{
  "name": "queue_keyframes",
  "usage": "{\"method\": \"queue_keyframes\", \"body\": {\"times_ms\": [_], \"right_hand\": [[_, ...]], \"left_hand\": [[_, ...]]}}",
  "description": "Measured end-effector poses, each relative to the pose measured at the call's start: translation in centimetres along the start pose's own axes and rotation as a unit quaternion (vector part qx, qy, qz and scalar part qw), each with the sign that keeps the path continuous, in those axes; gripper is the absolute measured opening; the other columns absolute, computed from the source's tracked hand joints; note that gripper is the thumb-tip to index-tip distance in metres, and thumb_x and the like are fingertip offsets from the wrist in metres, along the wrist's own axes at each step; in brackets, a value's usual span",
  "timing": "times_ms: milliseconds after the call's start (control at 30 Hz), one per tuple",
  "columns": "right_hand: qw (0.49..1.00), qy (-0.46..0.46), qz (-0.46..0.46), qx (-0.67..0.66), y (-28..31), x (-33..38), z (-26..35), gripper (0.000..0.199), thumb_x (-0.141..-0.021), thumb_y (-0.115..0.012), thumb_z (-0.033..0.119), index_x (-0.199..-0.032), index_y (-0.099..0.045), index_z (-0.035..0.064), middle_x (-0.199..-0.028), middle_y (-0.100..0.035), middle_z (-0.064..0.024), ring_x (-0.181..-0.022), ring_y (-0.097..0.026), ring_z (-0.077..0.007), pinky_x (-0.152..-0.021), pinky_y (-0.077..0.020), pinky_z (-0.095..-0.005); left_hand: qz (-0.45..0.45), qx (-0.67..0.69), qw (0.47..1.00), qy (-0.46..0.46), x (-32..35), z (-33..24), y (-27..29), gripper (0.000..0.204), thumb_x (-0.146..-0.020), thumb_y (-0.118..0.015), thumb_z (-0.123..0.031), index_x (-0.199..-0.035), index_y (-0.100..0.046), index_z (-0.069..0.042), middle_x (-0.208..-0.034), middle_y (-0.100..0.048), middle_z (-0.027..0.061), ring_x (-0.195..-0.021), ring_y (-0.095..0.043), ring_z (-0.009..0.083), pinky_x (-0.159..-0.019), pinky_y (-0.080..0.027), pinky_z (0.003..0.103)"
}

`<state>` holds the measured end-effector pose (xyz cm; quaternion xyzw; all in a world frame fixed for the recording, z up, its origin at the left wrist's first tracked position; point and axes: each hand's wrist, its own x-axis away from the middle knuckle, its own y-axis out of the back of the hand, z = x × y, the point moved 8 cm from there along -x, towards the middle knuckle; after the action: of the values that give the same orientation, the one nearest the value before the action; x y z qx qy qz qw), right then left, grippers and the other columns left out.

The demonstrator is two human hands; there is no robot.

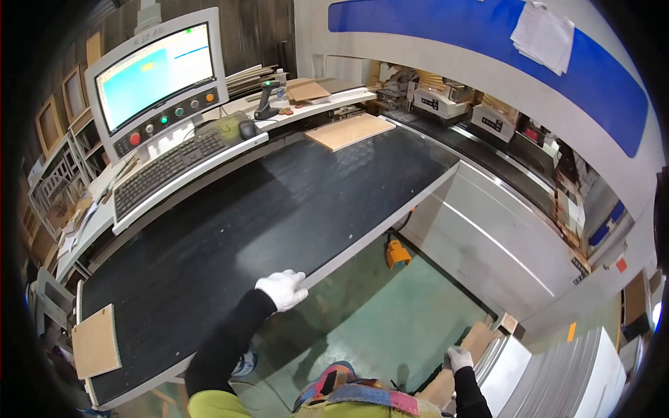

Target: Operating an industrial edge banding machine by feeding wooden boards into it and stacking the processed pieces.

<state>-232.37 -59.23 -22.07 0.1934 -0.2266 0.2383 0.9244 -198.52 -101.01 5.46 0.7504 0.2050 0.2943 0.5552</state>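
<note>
My left hand (281, 290), in a white glove, rests at the front edge of the long black-topped machine table (230, 230). Its fingers are loosely bent and a little apart, with nothing visible in them. Low on the right, my right hand (460, 359), also gloved in white, is closed over the edge of a brown board (477, 341). Part of that board lies hidden behind the hand and sleeve. Beside it stand several white-faced panels (505, 373) on edge. One light wooden panel (350, 132) lies at the table's far end, another (97, 341) at its near left corner.
A control monitor (157, 73) with buttons stands above a keyboard (171, 167) and mouse (247, 129). Near them is a handheld scanner (266, 101). Drilling units (439, 101) sit under the blue-and-white machine cover. An orange foot pedal (398, 254) lies on the green floor.
</note>
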Motion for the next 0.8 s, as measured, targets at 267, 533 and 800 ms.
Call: {"method": "queue_keyframes", "body": {"times_ms": [267,533,800], "right_hand": [[0.938,0.247,0.242,-0.018,-17.0,-10.6,33.5,0.029,-0.092,-0.056,0.015,-0.115,-0.057,-0.0037,-0.082,-0.063,-0.0066,-0.066,-0.059,-0.0123,-0.058,-0.0484,-0.0254],[0.922,0.294,0.243,-0.063,-30.5,-29.2,56.6,0.036,-0.088,-0.057,0.009,-0.121,-0.053,-0.0045,-0.086,-0.063,-0.0081,-0.068,-0.058,-0.0120,-0.063,-0.0488,-0.0258],[0.874,0.448,-0.070,0.174,-38.1,-49.9,70.9,0.050,-0.080,-0.062,0.020,-0.124,-0.053,-0.0013,-0.121,-0.056,-0.0222,-0.114,-0.053,-0.0339,-0.101,-0.0400,-0.0392]], "left_hand": [[0.157,-0.107,0.982,0.002,-28.0,1.8,4.9,0.045,-0.085,-0.047,-0.042,-0.112,-0.062,-0.009,-0.109,-0.063,0.0171,-0.107,-0.058,0.0321,-0.091,-0.046,0.041],[-0.242,0.205,0.902,0.292,-49.8,10.6,10.8,0.059,-0.087,-0.046,-0.047,-0.127,-0.047,-0.003,-0.122,-0.054,0.0219,-0.113,-0.052,0.0384,-0.095,-0.042,0.046],[-0.341,0.010,0.842,0.418,-59.3,12.8,11.1,0.046,-0.090,-0.045,-0.038,-0.121,-0.048,-0.004,-0.125,-0.048,0.0154,-0.118,-0.043,0.0297,-0.100,-0.032,0.046]]}}
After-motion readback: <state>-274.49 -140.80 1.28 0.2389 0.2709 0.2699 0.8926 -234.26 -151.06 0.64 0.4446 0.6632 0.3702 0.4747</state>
